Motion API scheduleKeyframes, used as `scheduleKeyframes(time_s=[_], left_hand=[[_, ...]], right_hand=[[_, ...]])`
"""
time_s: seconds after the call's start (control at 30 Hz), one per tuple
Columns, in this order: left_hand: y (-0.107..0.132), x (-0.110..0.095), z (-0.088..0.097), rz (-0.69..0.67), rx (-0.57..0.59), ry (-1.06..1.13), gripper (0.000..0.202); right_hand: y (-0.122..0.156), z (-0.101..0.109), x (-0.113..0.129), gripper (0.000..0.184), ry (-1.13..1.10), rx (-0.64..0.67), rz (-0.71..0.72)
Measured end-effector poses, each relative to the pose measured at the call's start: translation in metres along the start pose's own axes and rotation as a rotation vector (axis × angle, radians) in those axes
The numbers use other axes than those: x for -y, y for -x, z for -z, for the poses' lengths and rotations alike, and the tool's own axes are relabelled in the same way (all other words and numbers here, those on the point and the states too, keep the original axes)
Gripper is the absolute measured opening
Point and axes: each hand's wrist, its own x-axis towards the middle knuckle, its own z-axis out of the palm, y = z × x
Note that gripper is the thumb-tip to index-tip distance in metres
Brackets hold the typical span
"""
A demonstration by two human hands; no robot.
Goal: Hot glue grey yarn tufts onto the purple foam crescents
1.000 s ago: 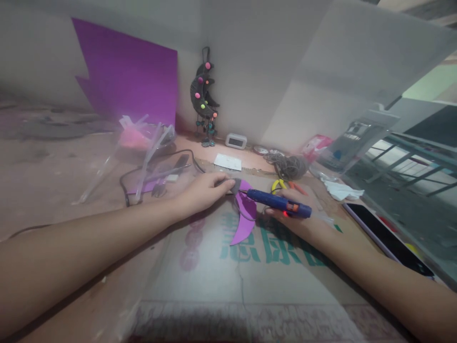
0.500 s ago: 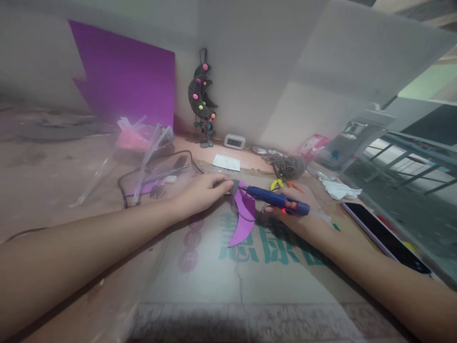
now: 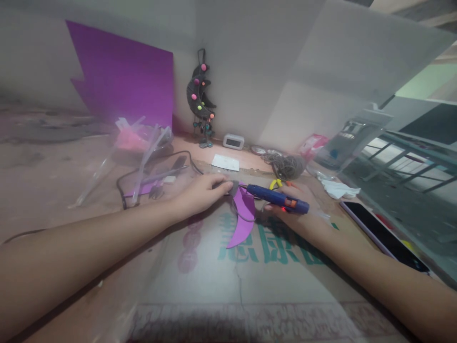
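A purple crescent cut-out [image 3: 243, 220] lies on a flattened cardboard sheet [image 3: 250, 271] with green print. My left hand [image 3: 202, 191] rests at the crescent's upper tip, fingers pinched on a small grey piece [image 3: 233, 187] there. My right hand [image 3: 293, 215] is closed around a blue glue gun [image 3: 276, 198] whose red light glows. The gun's nozzle points left and meets the grey piece at the crescent's tip.
A large purple sheet [image 3: 124, 81] leans on the back wall beside a dark moon hanging [image 3: 200, 95]. Plastic bags [image 3: 143, 138], a black cable [image 3: 124, 183], a small white clock [image 3: 233, 141], twine [image 3: 285, 166], yellow scissors [image 3: 276, 183], tissue [image 3: 339, 189] and a phone [image 3: 383, 236] surround the cardboard.
Hardly anything differs: both hands, the glue gun and the crescent keep their hold and place. The view has drifted slightly, shifting everything a little left.
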Motion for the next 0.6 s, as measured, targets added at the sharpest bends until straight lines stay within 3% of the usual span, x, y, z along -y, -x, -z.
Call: scheduleKeyframes(time_s=[0.37, 0.6], left_hand=[[-0.0002, -0.0011, 0.0009, -0.018, 0.016, -0.037, 0.036], [0.0002, -0.0022, 0.0007, -0.009, 0.025, -0.055, 0.036]], right_hand=[[-0.0020, -0.0008, 0.0036, 0.027, 0.023, 0.009, -0.103], [0.0002, -0.0068, -0.0060, 0.026, -0.056, -0.021, -0.070]])
